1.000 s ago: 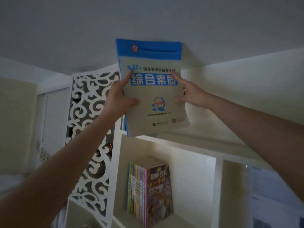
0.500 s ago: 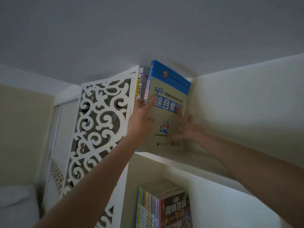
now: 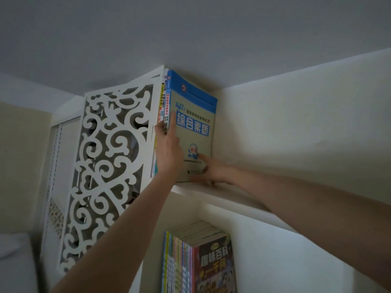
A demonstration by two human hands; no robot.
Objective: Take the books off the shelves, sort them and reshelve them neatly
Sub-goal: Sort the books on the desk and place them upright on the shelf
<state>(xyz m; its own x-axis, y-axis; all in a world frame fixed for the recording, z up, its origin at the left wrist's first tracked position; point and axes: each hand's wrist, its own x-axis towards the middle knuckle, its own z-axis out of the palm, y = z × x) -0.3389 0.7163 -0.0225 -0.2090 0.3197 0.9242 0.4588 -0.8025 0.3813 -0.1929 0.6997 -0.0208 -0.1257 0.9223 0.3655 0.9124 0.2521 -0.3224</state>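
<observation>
Overhead, the blue-and-beige book (image 3: 194, 127) stands upright at the left end of the top shelf (image 3: 222, 197), its lower edge on the shelf board and its blue top band close under the ceiling (image 3: 190, 28). Its spine is pressed against two thinner books (image 3: 163, 96), which in turn stand against the white lattice side panel (image 3: 105, 155). The left hand (image 3: 169, 151) reaches up at the spine side, with straight fingers laid along the front cover's left edge and the thumb resting on the spines of the thinner books; no closed grip is visible. The right hand (image 3: 213, 171) is spread open against the lower part of the front cover, index finger extended toward the round blue emblem, the heel of the hand near the shelf's front edge. Both hands touch the book without curling round it. To the right of the book the shelf runs bare along the pale wall (image 3: 296, 134). In the compartment below, a row of colourful books (image 3: 211, 263) stands upright at the left side.
</observation>
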